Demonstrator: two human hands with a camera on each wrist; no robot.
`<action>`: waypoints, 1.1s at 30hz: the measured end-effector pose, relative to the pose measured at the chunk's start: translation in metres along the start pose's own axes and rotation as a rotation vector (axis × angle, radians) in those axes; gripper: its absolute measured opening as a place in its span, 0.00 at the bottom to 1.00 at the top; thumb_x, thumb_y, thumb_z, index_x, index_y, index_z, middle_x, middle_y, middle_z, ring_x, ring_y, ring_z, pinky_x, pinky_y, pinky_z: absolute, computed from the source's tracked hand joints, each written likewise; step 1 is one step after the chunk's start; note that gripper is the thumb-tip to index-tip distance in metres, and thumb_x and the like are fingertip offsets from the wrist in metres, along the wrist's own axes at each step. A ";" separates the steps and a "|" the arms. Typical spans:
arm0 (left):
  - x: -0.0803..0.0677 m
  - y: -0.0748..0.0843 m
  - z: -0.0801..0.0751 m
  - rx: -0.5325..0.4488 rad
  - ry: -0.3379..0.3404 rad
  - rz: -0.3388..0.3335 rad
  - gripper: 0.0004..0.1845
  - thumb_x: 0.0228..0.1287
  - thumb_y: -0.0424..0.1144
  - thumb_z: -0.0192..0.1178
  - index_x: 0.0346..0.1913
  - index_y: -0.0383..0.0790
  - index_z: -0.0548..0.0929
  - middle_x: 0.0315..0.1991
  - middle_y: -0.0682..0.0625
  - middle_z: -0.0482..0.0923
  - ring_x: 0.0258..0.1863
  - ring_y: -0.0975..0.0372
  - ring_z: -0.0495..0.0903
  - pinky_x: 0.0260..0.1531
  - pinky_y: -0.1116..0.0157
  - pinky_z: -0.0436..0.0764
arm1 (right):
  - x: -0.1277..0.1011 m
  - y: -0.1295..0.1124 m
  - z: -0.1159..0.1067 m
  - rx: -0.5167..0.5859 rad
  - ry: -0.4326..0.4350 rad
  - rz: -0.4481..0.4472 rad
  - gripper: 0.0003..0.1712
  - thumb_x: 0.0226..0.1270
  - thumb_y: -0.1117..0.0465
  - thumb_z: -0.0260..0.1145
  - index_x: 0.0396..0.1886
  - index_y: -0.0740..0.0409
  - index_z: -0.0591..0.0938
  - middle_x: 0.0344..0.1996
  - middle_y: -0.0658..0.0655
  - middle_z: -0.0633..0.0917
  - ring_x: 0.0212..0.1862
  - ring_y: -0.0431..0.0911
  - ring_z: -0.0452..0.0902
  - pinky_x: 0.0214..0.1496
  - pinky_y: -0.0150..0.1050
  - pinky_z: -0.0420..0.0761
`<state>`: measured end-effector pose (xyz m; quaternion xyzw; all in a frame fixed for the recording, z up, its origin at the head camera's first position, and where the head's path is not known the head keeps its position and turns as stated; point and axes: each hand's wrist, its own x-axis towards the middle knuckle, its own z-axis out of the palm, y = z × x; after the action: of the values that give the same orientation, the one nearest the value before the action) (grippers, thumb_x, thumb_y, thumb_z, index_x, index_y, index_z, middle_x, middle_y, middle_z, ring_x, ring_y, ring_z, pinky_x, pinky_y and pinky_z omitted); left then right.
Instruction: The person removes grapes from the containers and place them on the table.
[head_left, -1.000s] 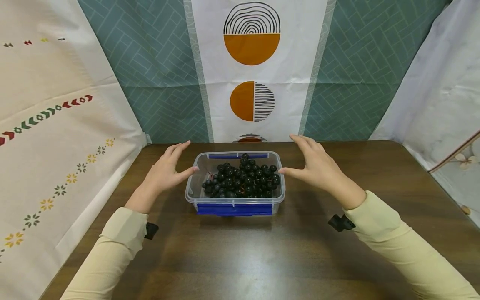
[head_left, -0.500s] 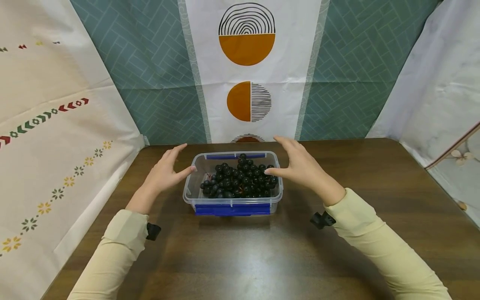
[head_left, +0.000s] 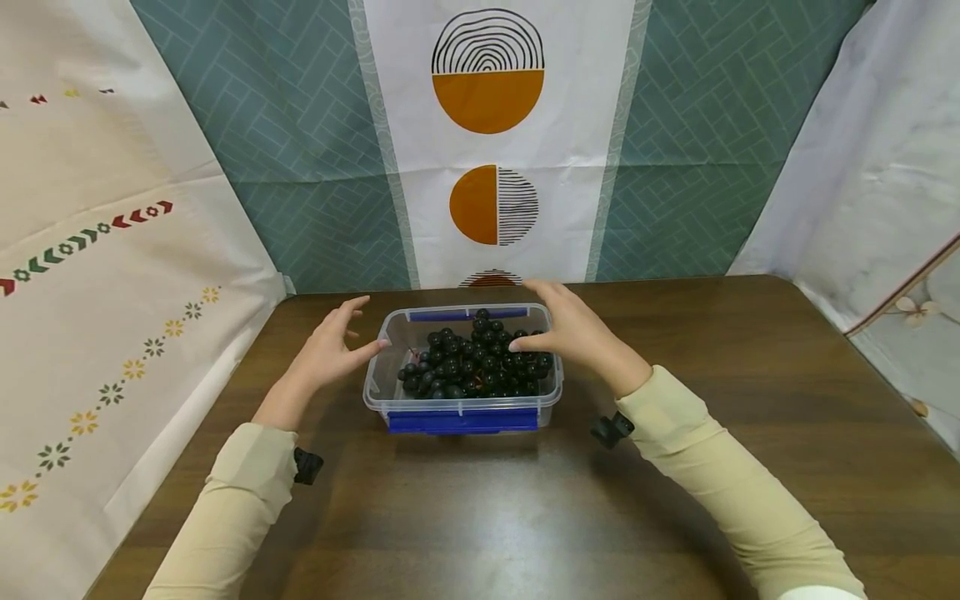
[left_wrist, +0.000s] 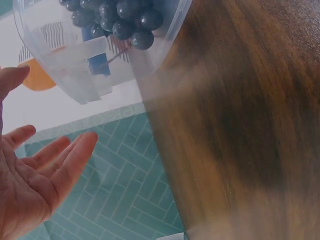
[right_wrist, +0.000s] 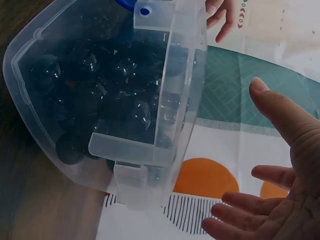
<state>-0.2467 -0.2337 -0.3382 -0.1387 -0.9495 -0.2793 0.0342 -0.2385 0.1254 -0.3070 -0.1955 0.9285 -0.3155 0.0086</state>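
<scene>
Dark wooden table (head_left: 525, 517), patterned cloth backdrops (head_left: 300, 150), grape box (head_left: 390, 392)

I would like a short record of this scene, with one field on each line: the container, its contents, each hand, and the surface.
container: clear plastic box with blue clips, no lid on it
contents: dark grapes, piled inside
left hand: open, beside the box's left wall, thumb near the rim
right hand: open, over the box's right rim, holds nothing
surface: dark wooden table

Head cam looks down; wrist cams close in, all sharing the container (head_left: 462, 400).
</scene>
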 end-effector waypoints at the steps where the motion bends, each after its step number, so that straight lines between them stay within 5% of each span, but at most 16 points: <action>1: 0.001 -0.001 0.000 -0.008 -0.001 -0.002 0.43 0.62 0.53 0.61 0.73 0.43 0.53 0.65 0.33 0.63 0.55 0.39 0.74 0.50 0.42 0.75 | 0.001 0.000 0.001 0.008 -0.009 0.003 0.54 0.52 0.47 0.75 0.73 0.55 0.57 0.71 0.60 0.61 0.70 0.57 0.58 0.67 0.58 0.63; 24: 0.002 -0.008 0.005 -0.224 -0.135 -0.115 0.40 0.66 0.50 0.59 0.73 0.43 0.52 0.64 0.31 0.64 0.52 0.40 0.76 0.40 0.50 0.82 | 0.024 0.002 0.023 -0.039 -0.142 0.014 0.50 0.53 0.49 0.75 0.72 0.56 0.61 0.68 0.63 0.65 0.69 0.58 0.59 0.67 0.57 0.65; 33: 0.002 -0.011 0.007 -0.321 -0.188 -0.165 0.38 0.67 0.50 0.58 0.73 0.43 0.53 0.64 0.32 0.63 0.56 0.41 0.73 0.44 0.47 0.81 | 0.028 0.002 0.028 -0.061 -0.176 0.016 0.49 0.54 0.50 0.74 0.72 0.57 0.61 0.68 0.64 0.65 0.68 0.58 0.62 0.66 0.56 0.67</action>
<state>-0.2519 -0.2382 -0.3489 -0.0896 -0.8999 -0.4148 -0.1003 -0.2611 0.0998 -0.3274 -0.2152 0.9349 -0.2686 0.0869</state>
